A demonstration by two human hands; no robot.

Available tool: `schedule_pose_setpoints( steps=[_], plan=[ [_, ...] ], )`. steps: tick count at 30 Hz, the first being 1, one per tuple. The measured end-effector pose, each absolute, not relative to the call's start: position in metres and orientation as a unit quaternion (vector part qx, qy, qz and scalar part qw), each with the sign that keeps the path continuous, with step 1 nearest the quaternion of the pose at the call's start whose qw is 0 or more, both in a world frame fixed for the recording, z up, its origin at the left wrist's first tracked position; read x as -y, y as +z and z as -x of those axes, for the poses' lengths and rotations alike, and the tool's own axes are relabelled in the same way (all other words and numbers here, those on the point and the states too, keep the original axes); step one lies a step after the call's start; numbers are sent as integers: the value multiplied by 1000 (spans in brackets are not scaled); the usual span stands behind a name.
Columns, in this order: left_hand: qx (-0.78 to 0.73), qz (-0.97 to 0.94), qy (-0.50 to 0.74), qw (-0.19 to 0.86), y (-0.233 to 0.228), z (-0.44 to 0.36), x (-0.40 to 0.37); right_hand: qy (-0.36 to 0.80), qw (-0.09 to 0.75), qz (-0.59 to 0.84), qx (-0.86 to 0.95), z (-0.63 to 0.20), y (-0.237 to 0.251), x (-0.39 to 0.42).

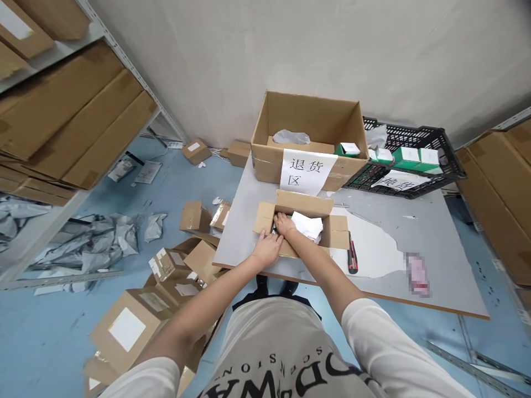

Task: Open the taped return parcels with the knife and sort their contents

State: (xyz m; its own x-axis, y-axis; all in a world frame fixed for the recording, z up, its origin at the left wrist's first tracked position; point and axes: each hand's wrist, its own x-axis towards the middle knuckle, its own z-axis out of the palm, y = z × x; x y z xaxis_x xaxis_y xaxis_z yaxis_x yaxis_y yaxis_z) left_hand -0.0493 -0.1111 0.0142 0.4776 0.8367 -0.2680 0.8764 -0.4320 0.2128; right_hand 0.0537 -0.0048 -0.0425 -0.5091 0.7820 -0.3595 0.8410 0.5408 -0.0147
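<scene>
A small open cardboard box [305,203] stands near the front edge of the table, its flaps spread outward. White crumpled paper [307,225] lies inside it. My left hand [267,249] grips the near left corner of the box, the fingers bent over its rim. Crossing to the left, my right hand [284,223] reaches into the box beside the paper. Its fingers are curled down against the left inner side, near something dark. Whatever they hold, if anything, is hidden. A red and black utility knife [352,254] lies just right of the box.
Behind stands a large cardboard box [265,163] with a handwritten sheet, next to a black crate [409,190] holding green and white boxes. A pink, pixelated item [417,273] is on the table [452,265]. Cardboard boxes [128,326] pile up on the floor at left; shelves flank both sides.
</scene>
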Motion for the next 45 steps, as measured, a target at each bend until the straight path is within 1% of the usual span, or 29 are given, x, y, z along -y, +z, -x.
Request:
schedule_pose_setpoints(
  steps=[4,6,11,18,23,26,30,35,37,40,45],
  plan=[
    [-509,-833,-77,200,20,45,110,-99,165,-480,-856,-51,-41,3],
    [-515,-828,-90,201,22,41,109,-100,166,-480,-856,-51,-38,1],
    [-519,-832,-109,161,20,33,109,-106,157,-451,-872,-57,-27,-3],
    [-499,-857,-76,106,7,36,109,-113,119,-409,-898,-77,-6,-8],
    [-483,-868,-62,93,3,39,107,-144,47,-361,-920,-96,4,-13],
    [-481,-871,-58,86,3,40,105,-176,-15,-341,-923,-112,8,-16],
    [-481,-871,-59,78,3,40,104,-222,-125,-370,-893,-142,10,-18],
    [-483,-870,-63,71,5,39,103,-243,-243,-408,-846,-175,9,-8],
    [-488,-867,-68,77,7,39,103,-247,-272,-422,-829,-182,9,-2],
    [-502,-856,-68,104,12,37,103,-257,-288,-433,-814,-188,15,4],
    [-567,-811,-11,144,25,30,99,-263,-315,-449,-794,-186,31,1]
  ],
)
